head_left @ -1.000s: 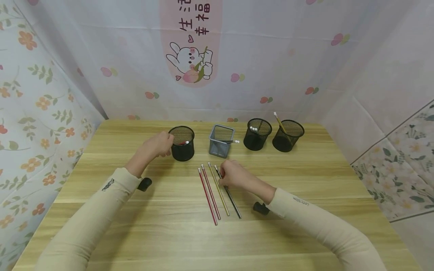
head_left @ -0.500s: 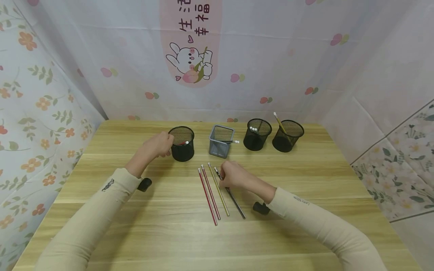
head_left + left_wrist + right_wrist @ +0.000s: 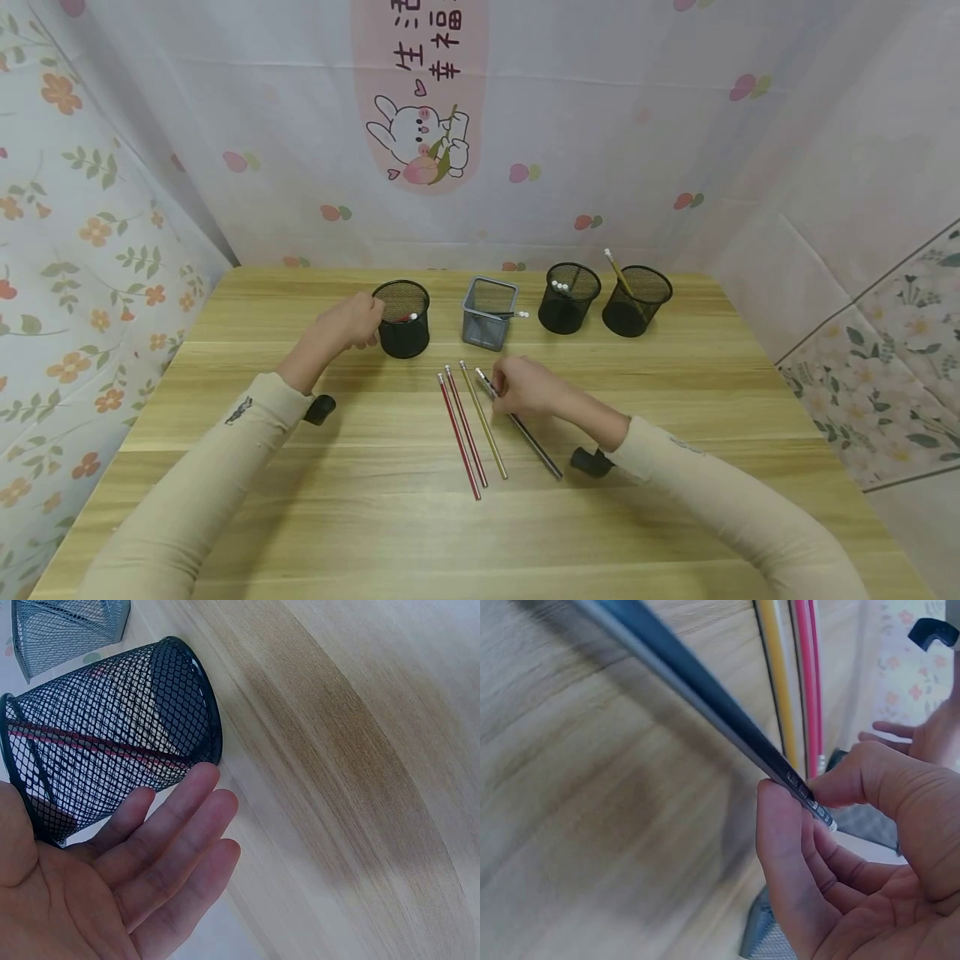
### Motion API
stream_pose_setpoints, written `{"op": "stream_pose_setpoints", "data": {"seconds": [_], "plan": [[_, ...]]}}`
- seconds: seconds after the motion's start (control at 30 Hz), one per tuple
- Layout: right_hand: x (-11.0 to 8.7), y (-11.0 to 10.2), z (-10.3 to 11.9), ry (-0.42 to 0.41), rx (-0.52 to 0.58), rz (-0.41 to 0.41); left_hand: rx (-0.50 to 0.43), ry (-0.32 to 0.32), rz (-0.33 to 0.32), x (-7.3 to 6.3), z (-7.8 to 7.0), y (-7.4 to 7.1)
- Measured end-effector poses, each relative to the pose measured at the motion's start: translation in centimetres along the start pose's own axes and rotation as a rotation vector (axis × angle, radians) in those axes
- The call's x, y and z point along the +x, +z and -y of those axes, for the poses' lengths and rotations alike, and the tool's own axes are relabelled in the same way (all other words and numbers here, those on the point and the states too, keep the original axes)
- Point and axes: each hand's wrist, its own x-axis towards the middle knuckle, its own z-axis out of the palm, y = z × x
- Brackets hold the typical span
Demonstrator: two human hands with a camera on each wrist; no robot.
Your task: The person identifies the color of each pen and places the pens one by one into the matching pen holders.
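My left hand grips the rim of the leftmost black mesh pencil cup, thumb at the rim and the other fingers loosely extended along the outside. Inside that cup leans a red pencil. In the head view my right hand pinches a black pencil near its white eraser end. The right wrist view shows thumb and index finger on this pencil, which slants over the tabletop. To its left lie a yellow pencil and two red pencils, side by side on the table.
Beyond the pencils stands a grey square mesh cup with black pencils leaning in it. Right of it are a black cup holding several white-tipped pencils and another black cup with a yellow pencil. A printed curtain hangs behind the table.
My right hand has moved slightly right with the black pencil, whose lower end has swung right, away from the yellow pencil. The left hand has stayed at the cup.
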Motion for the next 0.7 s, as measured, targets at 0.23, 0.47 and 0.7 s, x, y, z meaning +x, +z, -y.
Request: {"op": "stream_pose_setpoints", "data": {"seconds": [0.23,0.47,0.7], "plan": [[-0.9,-1.2,0.5,-0.036,0.011,-0.024,-0.002,-0.006,0.006,0.2,0.2,0.0],[-1.7,-2.2,1.1,-0.144,0.011,-0.083,-0.006,-0.008,0.011,0.1,0.2,0.0],[-2.3,-3.2,1.5,-0.210,0.010,-0.145,-0.001,-0.008,0.010,0.0,0.0,0.0]]}}
